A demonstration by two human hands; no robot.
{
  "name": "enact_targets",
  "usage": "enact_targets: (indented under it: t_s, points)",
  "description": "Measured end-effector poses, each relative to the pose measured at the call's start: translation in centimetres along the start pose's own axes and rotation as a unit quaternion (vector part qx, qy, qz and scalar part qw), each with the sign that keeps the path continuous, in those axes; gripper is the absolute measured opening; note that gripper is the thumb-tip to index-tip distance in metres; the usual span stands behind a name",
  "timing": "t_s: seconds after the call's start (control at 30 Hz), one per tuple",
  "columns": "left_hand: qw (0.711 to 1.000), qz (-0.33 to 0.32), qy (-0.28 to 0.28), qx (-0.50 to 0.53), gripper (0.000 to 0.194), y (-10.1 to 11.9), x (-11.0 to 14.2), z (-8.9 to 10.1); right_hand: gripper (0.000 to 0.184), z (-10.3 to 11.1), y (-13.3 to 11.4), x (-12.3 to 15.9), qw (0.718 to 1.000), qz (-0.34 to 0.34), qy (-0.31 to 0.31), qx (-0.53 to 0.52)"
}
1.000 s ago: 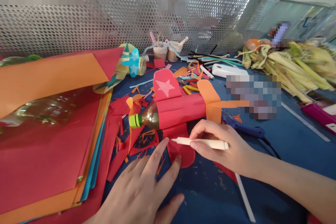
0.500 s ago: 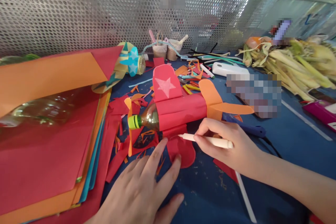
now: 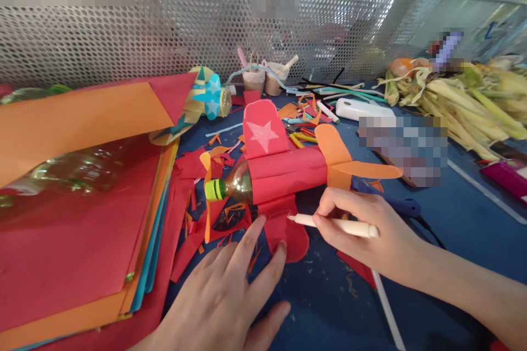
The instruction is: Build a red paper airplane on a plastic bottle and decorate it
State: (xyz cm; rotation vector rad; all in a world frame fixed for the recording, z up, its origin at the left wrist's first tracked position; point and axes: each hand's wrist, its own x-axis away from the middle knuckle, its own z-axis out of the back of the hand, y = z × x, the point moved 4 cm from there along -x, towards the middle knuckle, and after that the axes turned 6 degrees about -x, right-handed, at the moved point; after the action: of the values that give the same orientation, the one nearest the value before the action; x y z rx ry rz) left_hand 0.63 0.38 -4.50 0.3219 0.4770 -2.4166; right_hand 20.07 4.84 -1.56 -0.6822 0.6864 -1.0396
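A toy plane (image 3: pixel 288 175) made from a plastic bottle wrapped in red paper lies across the middle of the table. Its lime-green cap (image 3: pixel 214 190) carries an orange propeller, and orange tail fins (image 3: pixel 335 148) stand at the other end. The far red wing (image 3: pixel 264 126) bears a pale star. With fingers spread, my left hand (image 3: pixel 224 285) presses fingertips on the near red wing (image 3: pixel 288 236). My right hand (image 3: pixel 354 219) pinches a white marker (image 3: pixel 346 226), its tip at that wing, where faint pale lines show.
Stacked coloured sheets (image 3: pixel 74 263) and a clear bottle lie at left. Paper scraps (image 3: pixel 193 230) surround the plane. A blue-handled tool (image 3: pixel 401 205) with a cord lies behind my right hand. Two small cups (image 3: pixel 253 79), a white device (image 3: pixel 364 109) and dry husks (image 3: pixel 461 104) sit farther back.
The marker tip has moved slightly right along the near wing, with a faint pale line behind it. My left hand stays on the wing. The whole view has shifted slightly.
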Motion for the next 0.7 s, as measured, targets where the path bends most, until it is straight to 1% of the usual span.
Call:
enact_targets:
  t_s: [0.2,0.33,0.53,0.7]
  points:
    - [1.000,0.003,0.001,-0.006,0.041,0.0,-0.3,0.0,0.019,-0.8,-0.8,0.5,0.997,0.031,-0.046,-0.046]
    - [1.000,0.003,-0.008,-0.014,0.041,-0.1,-0.5,0.1,0.019,-1.1,-0.8,0.4,0.996,0.031,-0.062,-0.049]
    - [1.000,0.003,0.001,-0.008,0.039,0.1,-0.1,0.4,0.018,-1.0,-0.5,0.2,0.997,0.037,-0.046,-0.056]
    - [1.000,-0.001,-0.008,0.003,0.039,-0.1,0.0,-0.1,0.015,-1.0,0.2,-0.1,0.997,0.060,-0.027,-0.039]
